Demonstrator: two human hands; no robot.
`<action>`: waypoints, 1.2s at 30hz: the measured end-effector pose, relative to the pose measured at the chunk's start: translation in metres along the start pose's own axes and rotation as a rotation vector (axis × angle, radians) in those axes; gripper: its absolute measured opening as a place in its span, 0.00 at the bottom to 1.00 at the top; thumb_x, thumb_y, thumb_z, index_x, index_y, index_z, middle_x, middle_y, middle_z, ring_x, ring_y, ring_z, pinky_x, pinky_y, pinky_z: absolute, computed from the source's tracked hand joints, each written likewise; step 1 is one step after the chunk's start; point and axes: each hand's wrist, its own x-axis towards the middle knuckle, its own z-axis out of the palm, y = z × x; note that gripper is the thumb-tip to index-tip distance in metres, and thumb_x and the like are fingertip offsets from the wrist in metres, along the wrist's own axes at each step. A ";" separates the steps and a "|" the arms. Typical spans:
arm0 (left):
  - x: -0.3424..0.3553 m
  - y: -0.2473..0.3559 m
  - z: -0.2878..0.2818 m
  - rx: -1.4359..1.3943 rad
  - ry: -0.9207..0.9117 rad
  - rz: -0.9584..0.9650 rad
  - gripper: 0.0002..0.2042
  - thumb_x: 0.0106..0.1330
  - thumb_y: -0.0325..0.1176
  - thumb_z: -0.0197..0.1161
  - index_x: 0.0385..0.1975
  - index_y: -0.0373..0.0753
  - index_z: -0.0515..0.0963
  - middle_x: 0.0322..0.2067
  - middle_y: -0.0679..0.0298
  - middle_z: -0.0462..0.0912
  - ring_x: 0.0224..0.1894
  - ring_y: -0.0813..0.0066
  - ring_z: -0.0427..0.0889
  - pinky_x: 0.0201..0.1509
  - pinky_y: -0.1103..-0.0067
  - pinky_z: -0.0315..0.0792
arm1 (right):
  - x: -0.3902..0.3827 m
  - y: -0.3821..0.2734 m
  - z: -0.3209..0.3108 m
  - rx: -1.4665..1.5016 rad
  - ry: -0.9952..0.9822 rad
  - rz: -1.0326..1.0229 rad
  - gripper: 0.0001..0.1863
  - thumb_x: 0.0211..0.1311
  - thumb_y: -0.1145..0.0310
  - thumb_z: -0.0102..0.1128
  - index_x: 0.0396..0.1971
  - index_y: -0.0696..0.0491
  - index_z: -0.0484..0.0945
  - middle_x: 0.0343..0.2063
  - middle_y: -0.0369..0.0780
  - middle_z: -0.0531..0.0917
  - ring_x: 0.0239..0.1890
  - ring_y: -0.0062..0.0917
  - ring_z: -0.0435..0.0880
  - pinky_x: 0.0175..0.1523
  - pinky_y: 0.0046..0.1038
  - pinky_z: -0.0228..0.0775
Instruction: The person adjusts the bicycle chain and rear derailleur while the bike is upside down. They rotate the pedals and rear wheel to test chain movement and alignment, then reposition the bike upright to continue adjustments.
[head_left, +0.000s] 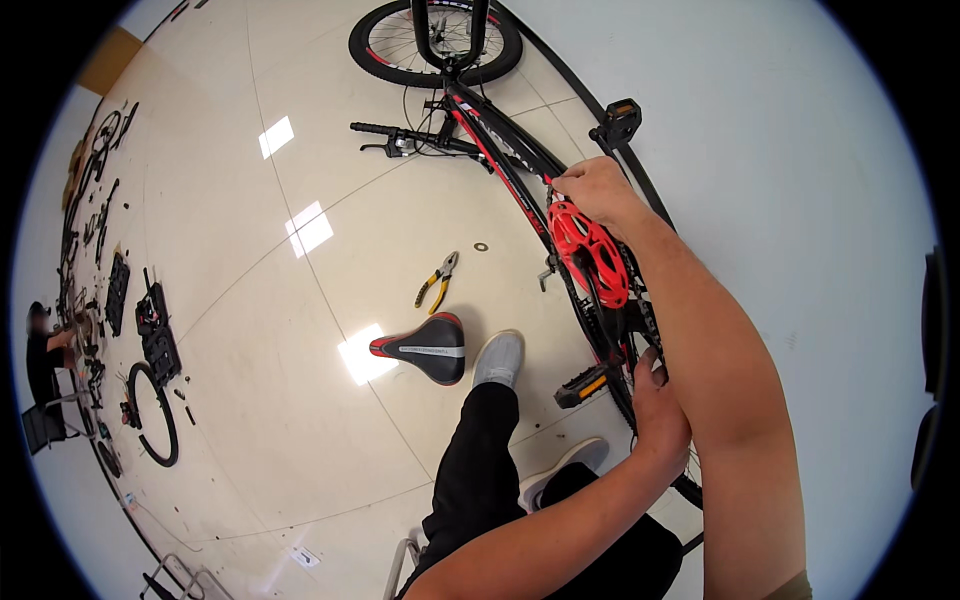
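Observation:
A black and red bicycle frame [504,148] lies diagonally before me, with a red plastic chainring guard [598,262] at its middle. My right hand [598,192] reaches over the guard, its thumb and forefinger pinched on the chain [553,196] at the guard's top end. My left hand [655,408] is lower, beside the dark drivetrain near the rear wheel, fingers bent around a part hidden by the hand and my right forearm. A pedal with orange reflectors [582,386] is left of that hand. Pliers [437,282] and a loose saddle [425,348] lie on the floor.
The front wheel [380,60] and handlebar [375,130] are at the top. Another pedal [622,122] sits by the wall's edge at right. My shoes are below. At far left are a seated person [45,365], tool cases [158,330], a tyre [160,420] and scattered parts.

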 end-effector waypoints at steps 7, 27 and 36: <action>-0.006 0.002 0.003 -0.034 0.016 -0.011 0.39 0.76 0.35 0.60 0.78 0.31 0.44 0.63 0.49 0.74 0.59 0.65 0.79 0.58 0.73 0.77 | -0.005 -0.002 -0.002 0.235 -0.013 0.131 0.13 0.65 0.71 0.67 0.42 0.66 0.86 0.31 0.45 0.86 0.30 0.27 0.84 0.38 0.34 0.78; 0.003 -0.006 -0.002 -0.028 -0.010 -0.014 0.36 0.76 0.35 0.57 0.78 0.31 0.47 0.62 0.50 0.75 0.58 0.66 0.80 0.57 0.74 0.77 | -0.007 -0.006 -0.001 0.051 -0.022 0.061 0.16 0.68 0.69 0.64 0.46 0.68 0.85 0.32 0.44 0.86 0.30 0.25 0.84 0.38 0.30 0.78; -0.005 0.000 0.003 0.004 0.050 -0.069 0.38 0.76 0.36 0.59 0.78 0.31 0.46 0.65 0.46 0.71 0.60 0.64 0.79 0.59 0.73 0.77 | -0.030 -0.013 -0.008 0.211 0.053 0.115 0.12 0.67 0.73 0.62 0.41 0.68 0.85 0.27 0.45 0.86 0.24 0.26 0.83 0.33 0.33 0.79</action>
